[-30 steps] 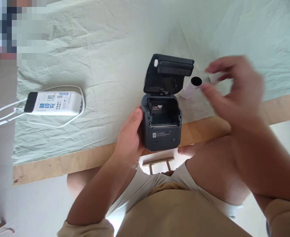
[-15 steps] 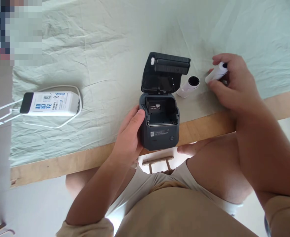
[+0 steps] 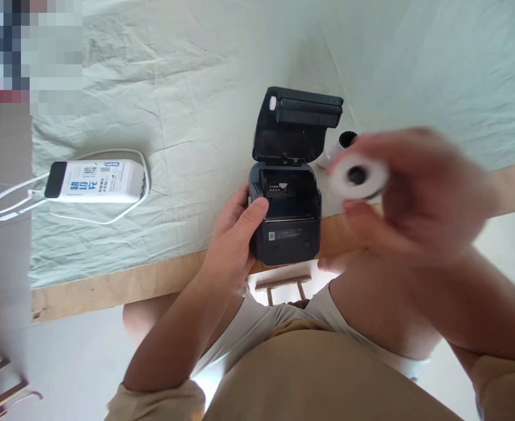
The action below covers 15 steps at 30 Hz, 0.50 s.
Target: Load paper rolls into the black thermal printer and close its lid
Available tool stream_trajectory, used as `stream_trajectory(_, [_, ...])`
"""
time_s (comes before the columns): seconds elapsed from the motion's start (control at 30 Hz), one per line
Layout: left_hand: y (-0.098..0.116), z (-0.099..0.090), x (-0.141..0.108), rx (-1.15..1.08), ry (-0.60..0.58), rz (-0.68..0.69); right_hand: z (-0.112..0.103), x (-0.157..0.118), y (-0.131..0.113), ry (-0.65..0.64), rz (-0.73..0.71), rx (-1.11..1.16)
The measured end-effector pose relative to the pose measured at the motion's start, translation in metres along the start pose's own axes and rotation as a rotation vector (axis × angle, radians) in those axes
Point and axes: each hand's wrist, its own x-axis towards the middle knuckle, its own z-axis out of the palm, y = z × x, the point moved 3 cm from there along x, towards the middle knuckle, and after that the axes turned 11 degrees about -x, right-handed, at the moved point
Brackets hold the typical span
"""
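Note:
A dark label printer (image 3: 287, 242) stands upright at the table's front edge, its lid (image 3: 290, 140) swung up and the paper bay bare inside. My left hand (image 3: 237, 228) grips the printer's left side, thumb on the front rim. To the right of the printer, my right hand (image 3: 428, 193), smeared by motion, holds a white paper roll (image 3: 339, 182) in the air, the end with its dark core facing me. Behind that hand a second white paper roll (image 3: 329, 156) with a black core is on the cloth, partly hidden.
On the left lies a white power strip (image 3: 103, 182) with a black end and white cables (image 3: 16, 196). A wrinkled pale green cloth (image 3: 187, 105) covers the table, whose wooden edge (image 3: 121, 282) runs along the front. Below is a wooden stool (image 3: 284, 283).
My right hand has lifted the paper roll off the cloth and moved it left and towards me, turning its end to face me. The left hand keeps its hold on the printer.

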Motion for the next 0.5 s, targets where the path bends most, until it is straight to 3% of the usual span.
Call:
stream_trajectory(0.03, [0.0, -0.001, 0.0, -0.006, 0.003, 0.025, 0.004, 0.0, -0.018, 0.001, -0.147, -0.033])
stream_trajectory(0.13, [-0.002, -0.001, 0.001, -0.016, 0.02, 0.048, 0.018, 0.002, -0.037, -0.012, -0.206, -0.057])
stream_trajectory(0.27, [-0.001, 0.0, 0.0, 0.013, 0.036, 0.036, 0.032, 0.004, -0.026, -0.118, -0.155, -0.151])
stream_trajectory(0.5, [0.001, -0.001, -0.001, 0.04, 0.047, 0.008, 0.036, 0.004, -0.02, 0.041, -0.344, -0.115])
